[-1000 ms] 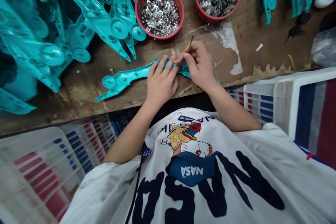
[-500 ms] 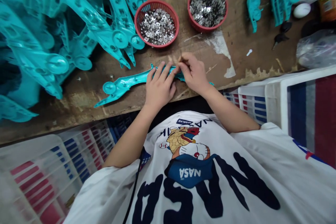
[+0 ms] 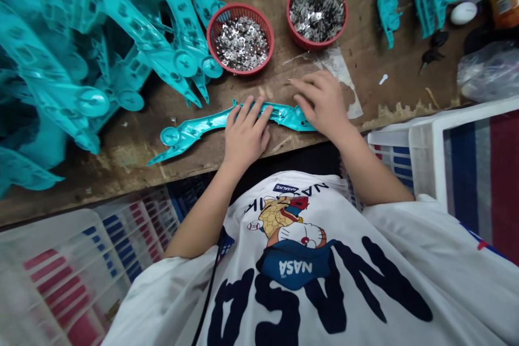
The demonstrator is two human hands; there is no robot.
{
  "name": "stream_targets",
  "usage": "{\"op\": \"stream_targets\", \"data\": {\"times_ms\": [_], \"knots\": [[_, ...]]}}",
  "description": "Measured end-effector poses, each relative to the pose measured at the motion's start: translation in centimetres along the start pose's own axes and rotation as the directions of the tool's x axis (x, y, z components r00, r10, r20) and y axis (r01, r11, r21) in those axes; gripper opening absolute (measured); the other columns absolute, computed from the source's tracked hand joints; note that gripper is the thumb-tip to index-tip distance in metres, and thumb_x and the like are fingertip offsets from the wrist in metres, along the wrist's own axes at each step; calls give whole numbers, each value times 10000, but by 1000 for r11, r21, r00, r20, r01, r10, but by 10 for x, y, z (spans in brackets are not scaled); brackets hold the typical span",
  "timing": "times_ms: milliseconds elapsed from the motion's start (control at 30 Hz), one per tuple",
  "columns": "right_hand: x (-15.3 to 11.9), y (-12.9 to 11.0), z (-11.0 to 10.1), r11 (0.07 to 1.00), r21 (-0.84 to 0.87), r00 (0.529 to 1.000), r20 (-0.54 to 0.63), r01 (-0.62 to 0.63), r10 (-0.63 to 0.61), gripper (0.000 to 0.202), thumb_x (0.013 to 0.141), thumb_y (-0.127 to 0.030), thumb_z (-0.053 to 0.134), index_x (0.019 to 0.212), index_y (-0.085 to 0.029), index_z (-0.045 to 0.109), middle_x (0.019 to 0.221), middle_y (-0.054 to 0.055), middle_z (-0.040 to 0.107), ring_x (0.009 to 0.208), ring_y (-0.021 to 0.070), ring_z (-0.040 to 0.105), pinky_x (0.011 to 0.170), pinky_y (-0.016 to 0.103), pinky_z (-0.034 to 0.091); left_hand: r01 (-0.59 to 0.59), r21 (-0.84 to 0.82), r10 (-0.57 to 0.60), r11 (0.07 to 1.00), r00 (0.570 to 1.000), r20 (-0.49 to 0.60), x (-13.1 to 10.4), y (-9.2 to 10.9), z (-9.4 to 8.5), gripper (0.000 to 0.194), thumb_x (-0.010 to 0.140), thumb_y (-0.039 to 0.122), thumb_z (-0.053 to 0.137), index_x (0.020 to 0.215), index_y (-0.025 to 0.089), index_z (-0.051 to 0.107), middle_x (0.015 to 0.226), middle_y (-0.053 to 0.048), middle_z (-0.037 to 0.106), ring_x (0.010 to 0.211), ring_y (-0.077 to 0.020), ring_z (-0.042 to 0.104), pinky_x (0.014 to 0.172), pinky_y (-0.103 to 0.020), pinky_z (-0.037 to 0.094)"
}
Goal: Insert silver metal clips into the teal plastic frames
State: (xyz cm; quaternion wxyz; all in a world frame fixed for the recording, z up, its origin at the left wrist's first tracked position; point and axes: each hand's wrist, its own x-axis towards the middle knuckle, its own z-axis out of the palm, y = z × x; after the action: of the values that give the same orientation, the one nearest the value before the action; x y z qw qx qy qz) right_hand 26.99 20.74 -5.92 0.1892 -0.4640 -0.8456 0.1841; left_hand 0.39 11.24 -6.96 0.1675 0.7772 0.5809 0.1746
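A long, curved teal plastic part (image 3: pixel 203 122) lies along the front of the wooden table, with a round disc at its left end. My left hand (image 3: pixel 247 130) rests across its middle, fingers over the far side and thumb by the near edge, holding it down. Just above the part's right end is my right hand (image 3: pixel 324 102), which partly hides that end. A tiny dark or metallic speck shows at its index fingertip, too small to name. Beyond the hands stand a red basket of small metal pieces (image 3: pixel 265 59) and a red bowl of metal clips (image 3: pixel 298 42).
Teal plastic parts (image 3: pixel 138 21) are heaped on the left. More teal parts (image 3: pixel 387 2) lie at the back right, near a white egg-shaped object (image 3: pixel 463 13), keys (image 3: pixel 430 57) and a clear plastic bag (image 3: pixel 488 73). White plastic crates (image 3: pixel 425 167) stand below the table's front edge.
My right hand has moved right, away from my left hand, and its fingers have lifted off the part, uncovering its right section. My left hand stays in place on it.
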Motion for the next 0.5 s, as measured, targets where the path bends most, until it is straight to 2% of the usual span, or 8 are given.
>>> {"op": "stream_targets", "data": {"times_ms": [67,133,267,333,367,433,467,500], "knots": [[-11,-18,0,993,-38,986,127,110,-104,482,1173,-450,669,1621,-306,772,1575,152,730,1546,450,537,1334,696,399,5,-8,-5,1000,1000,7,2,-3,2,557,1145,263,552,1687,246,679,1872,-122,535,1802,-345,438,1479,-607,304],[-18,-32,2,978,-72,961,214,194,-175,558,1122,-408,765,1668,-300,735,1642,179,686,1538,466,527,1301,705,410,9,-7,-8,1000,1000,17,2,0,0,545,1142,263,561,1671,235,690,1866,-126,542,1795,-354,451,1471,-614,326],[-29,-34,-2,937,-67,923,210,343,-323,515,1144,-238,676,1652,-299,739,1529,181,736,1320,371,675,1127,559,568,-55,34,58,998,996,-67,-23,29,-26,516,1118,269,647,1627,201,697,1781,-180,636,1722,-406,554,1400,-634,439],[-37,-26,-11,915,-40,915,69,402,-399,443,1159,-260,659,1571,-366,779,1492,125,756,1274,328,714,1085,506,601,-175,85,189,981,958,-215,-49,46,-45,565,1079,217,716,1642,201,670,1739,-189,678,1730,-384,548,1431,-620,406],[-41,-20,-16,913,-33,913,-39,406,-407,421,1157,-286,674,1548,-402,779,1503,95,751,1285,312,724,1090,487,612,-273,107,293,956,902,-319,-63,51,-53,571,1035,176,755,1601,225,700,1695,-164,723,1721,-352,563,1453,-591,387],[-43,-3,-30,938,-30,901,-269,345,-340,462,1147,-321,705,1594,-438,723,1556,75,706,1356,301,715,1138,473,618,-428,146,442,892,756,-482,-84,52,-64,549,971,121,773,1485,315,760,1675,-73,752,1693,-293,601,1445,-531,421],[-39,9,-38,958,-29,886,-371,287,-276,513,1149,-327,705,1652,-423,675,1584,99,670,1407,316,692,1174,491,610,-451,158,463,879,723,-513,-90,46,-66,567,955,105,775,1470,342,760,1664,-51,761,1674,-281,620,1413,-516,463],[-31,24,-47,981,-32,872,-453,191,-184,561,1157,-320,686,1711,-386,625,1602,135,631,1456,336,660,1216,521,592,-441,160,456,883,722,-520,-91,38,-65,593,947,95,781,1482,350,749,1634,-57,779,1648,-287,646,1364,-515,514]]}}
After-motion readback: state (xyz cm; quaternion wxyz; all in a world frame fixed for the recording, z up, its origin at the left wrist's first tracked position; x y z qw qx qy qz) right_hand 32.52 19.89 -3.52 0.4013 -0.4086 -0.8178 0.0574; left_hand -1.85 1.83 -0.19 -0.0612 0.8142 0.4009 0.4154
